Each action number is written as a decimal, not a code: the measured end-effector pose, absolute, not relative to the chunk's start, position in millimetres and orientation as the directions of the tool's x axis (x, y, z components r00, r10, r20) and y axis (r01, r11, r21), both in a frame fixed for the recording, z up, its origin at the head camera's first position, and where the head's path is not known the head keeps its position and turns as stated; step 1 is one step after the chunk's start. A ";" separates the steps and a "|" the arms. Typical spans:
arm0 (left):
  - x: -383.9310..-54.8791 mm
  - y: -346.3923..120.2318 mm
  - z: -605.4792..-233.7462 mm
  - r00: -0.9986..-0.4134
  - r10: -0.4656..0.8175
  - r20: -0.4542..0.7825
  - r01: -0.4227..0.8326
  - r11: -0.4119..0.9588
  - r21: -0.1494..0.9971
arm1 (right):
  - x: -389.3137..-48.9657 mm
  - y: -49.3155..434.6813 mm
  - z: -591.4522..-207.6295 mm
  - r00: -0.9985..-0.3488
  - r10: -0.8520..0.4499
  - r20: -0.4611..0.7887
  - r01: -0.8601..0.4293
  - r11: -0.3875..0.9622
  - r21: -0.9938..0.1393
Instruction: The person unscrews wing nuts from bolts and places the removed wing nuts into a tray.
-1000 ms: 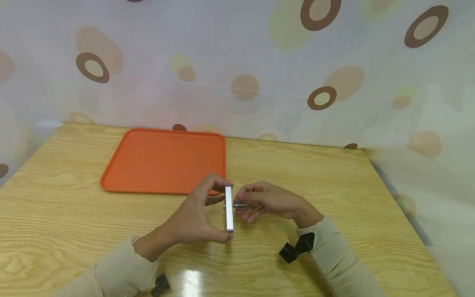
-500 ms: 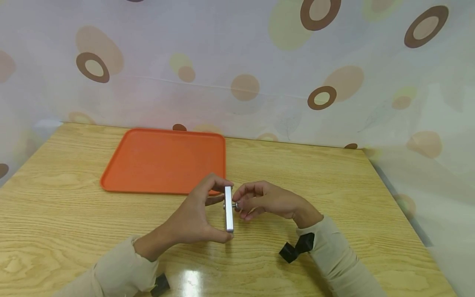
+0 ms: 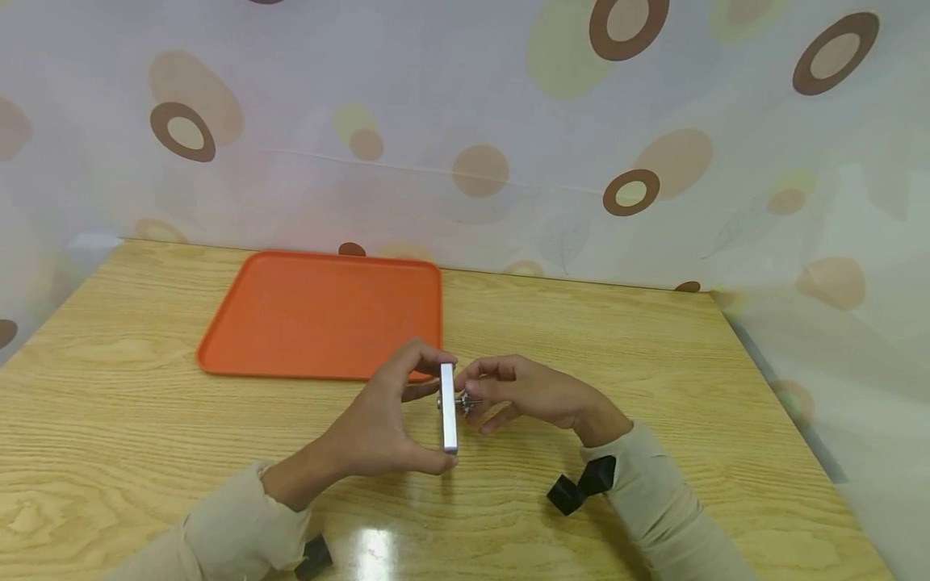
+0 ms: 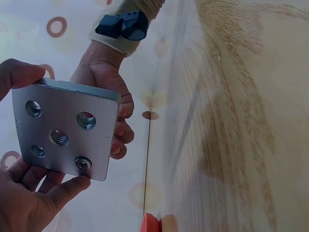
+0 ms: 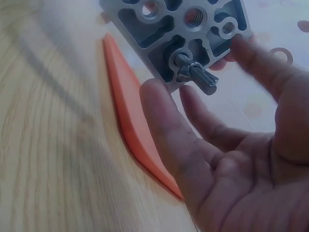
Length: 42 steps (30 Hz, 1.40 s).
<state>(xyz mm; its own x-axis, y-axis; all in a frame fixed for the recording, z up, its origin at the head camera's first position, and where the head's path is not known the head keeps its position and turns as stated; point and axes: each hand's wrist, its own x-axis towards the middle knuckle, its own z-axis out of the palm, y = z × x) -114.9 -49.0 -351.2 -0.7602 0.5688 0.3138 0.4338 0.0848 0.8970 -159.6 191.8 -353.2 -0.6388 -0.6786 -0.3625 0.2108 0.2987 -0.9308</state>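
A square silvery metal plate (image 4: 67, 125) with several holes stands on edge above the table. My left hand (image 3: 378, 420) grips it by opposite edges, thumb below and fingers above. One corner hole holds a bolt, its head (image 4: 83, 163) on the left face. The threaded shank (image 5: 207, 83) sticks out of the ribbed right face, carrying what looks like a wing nut (image 5: 187, 71). Around that end, my right hand (image 3: 541, 395) has its fingers spread and loosely bent. A gap shows between its fingertips and the nut in the right wrist view.
An orange tray (image 3: 320, 374) lies on the wooden table (image 3: 581, 331) behind my left hand. A patterned curtain (image 3: 407, 121) hangs along the back and right sides. Black trackers (image 3: 581, 484) are fixed at both sleeves.
My right fingers closed over the wing nut half a second ago and have now loosened, showing the nut and bolt end again. The left hand and plate have stayed in place.
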 end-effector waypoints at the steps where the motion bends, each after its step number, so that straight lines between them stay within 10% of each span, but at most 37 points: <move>1: -114.9 -48.9 -351.2 -0.759 0.570 0.315 0.435 0.084 0.896 | -159.3 191.0 -352.7 -0.646 -0.665 -0.376 0.227 0.303 -0.926; 42: -114.4 -48.4 -351.3 -0.771 0.560 0.304 0.429 0.103 0.897 | -159.5 196.8 -349.0 -0.650 -0.673 -0.353 0.170 0.324 -0.931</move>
